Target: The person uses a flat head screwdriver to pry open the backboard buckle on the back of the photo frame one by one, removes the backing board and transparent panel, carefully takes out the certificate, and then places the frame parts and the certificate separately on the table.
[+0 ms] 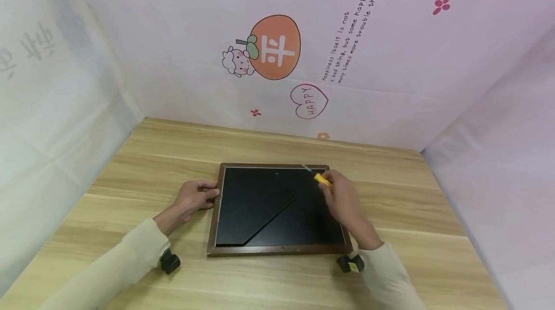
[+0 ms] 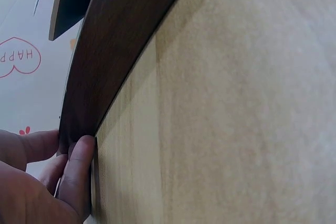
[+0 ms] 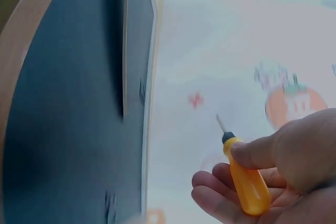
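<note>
My left hand (image 1: 197,198) is pinching the left rim (image 1: 214,226) of a black-backed brown wooden frame (image 1: 277,189) on the wooden table (image 1: 243,281); my right hand (image 1: 344,199) is gripping a yellow-handled metal screwdriver (image 3: 247,184) above it. From afar, I'm guessing the frame is stiff, best held by its rim.

A cream left sleeve (image 1: 108,264) and matching right sleeve (image 1: 390,276) end near the wrists, leaving left hand (image 1: 195,199) and right hand (image 1: 342,199) bare. The left wrist camera (image 1: 169,261) and right wrist camera (image 1: 343,264) are black, the latter bearing a yellow-green label (image 1: 353,267).
</note>
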Demonstrator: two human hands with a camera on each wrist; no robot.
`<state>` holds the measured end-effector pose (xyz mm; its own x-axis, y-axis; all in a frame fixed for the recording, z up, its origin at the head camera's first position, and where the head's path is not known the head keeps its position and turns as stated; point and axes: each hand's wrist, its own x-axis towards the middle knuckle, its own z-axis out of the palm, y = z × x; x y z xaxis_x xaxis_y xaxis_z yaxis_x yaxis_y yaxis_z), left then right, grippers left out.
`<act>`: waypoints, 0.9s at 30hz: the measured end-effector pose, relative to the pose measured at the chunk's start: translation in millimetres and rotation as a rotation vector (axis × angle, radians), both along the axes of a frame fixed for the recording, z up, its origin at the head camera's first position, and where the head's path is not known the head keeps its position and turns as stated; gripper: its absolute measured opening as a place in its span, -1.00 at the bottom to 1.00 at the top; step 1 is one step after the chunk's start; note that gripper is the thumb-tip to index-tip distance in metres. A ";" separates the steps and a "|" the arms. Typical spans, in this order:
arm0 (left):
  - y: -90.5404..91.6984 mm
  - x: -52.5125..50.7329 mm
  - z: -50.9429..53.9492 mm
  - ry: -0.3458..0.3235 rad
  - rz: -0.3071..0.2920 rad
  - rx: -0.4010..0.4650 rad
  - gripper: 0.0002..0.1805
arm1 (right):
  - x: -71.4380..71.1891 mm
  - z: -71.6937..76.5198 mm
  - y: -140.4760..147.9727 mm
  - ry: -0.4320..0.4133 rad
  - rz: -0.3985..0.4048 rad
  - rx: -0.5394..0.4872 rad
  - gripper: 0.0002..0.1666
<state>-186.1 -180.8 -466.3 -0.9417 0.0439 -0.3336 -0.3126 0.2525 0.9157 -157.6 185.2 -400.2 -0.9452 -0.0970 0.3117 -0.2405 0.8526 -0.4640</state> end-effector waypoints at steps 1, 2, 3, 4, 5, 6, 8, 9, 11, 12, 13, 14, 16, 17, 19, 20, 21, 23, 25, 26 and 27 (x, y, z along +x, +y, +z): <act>0.3 0.0 -0.5 -0.001 0.002 0.004 -0.60 | 1.0 -0.9 9.4 -0.009 -0.030 -0.006 -0.76; 0.5 0.1 -0.6 0.000 -0.001 0.006 -0.60 | 2.3 -1.4 18.7 -0.028 -0.062 -0.013 -0.74; 0.5 0.1 -0.9 0.002 -0.002 0.005 -0.60 | 3.6 -2.4 28.3 -0.051 -0.096 -0.018 -0.72; 0.5 0.0 -1.3 0.003 -0.002 0.003 -0.60 | 5.0 -4.0 37.9 -0.078 -0.125 -0.022 -0.69; 0.3 0.0 -1.5 0.005 0.000 0.002 -0.60 | 6.6 -6.2 47.3 -0.110 -0.152 -0.025 -0.67; 0.1 0.1 -1.9 0.008 -0.002 -0.001 -0.59 | 8.6 -8.7 56.3 -0.148 -0.176 -0.028 -0.65; -0.6 0.1 -2.5 0.012 -0.002 -0.008 -0.60 | 12.3 -15.6 72.7 -0.202 -0.218 -0.032 -0.62; -0.8 0.0 -2.9 0.013 0.001 -0.010 -0.60 | 14.3 -19.9 80.2 -0.226 -0.237 -0.036 -0.61; -1.3 0.1 -3.8 0.017 -0.001 -0.008 -0.60 | 18.8 -28.0 93.2 -0.272 -0.270 -0.050 -0.59; -1.3 -0.1 -4.3 0.015 -0.002 -0.007 -0.60 | 20.9 -31.7 99.0 -0.284 -0.285 -0.052 -0.59; -1.6 0.1 -4.4 0.018 -0.005 -0.005 -0.59 | 22.7 -34.8 104.3 -0.289 -0.298 -0.050 -0.60; -1.5 -0.2 -4.9 0.015 -0.002 -0.002 -0.60 | 24.6 -37.9 109.3 -0.290 -0.309 -0.043 -0.60; -1.4 -0.2 -5.0 0.014 -0.001 -0.001 -0.59 | 28.3 -42.7 117.7 -0.293 -0.330 -0.042 -0.62; -1.4 -0.3 -5.0 0.014 -0.001 -0.002 -0.59 | 29.4 -44.9 121.5 -0.285 -0.343 -0.032 -0.62; -1.3 -0.5 -4.2 0.009 0.006 -0.005 -0.60 | 31.8 -48.4 127.9 -0.276 -0.364 -0.029 -0.63; -1.0 -0.8 -4.0 0.005 0.011 -0.005 -0.60 | 33.0 -50.0 130.7 -0.277 -0.377 -0.032 -0.63; -1.1 -0.7 -3.5 0.007 0.009 -0.007 -0.60 | 33.9 -51.4 133.4 -0.278 -0.389 -0.036 -0.62; -1.0 -1.0 -3.0 0.007 0.010 -0.005 -0.60 | 35.8 -53.9 139.1 -0.280 -0.405 -0.031 -0.62; -0.8 -1.3 -2.9 0.009 0.008 -0.004 -0.60 | 38.2 -56.3 144.8 -0.275 -0.425 -0.018 -0.64; -0.5 -1.4 -2.9 0.008 0.008 -0.003 -0.60 | 39.4 -57.3 147.7 -0.271 -0.435 -0.012 -0.65; -0.3 -1.5 -2.7 0.008 0.006 -0.002 -0.60 | 40.4 -58.8 151.1 -0.265 -0.444 -0.003 -0.65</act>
<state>-187.7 -181.2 -469.0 -0.9445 0.0377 -0.3263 -0.3070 0.2521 0.9177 -117.2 336.3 -459.0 -0.9416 0.3320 0.0557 0.2704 0.8444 -0.4625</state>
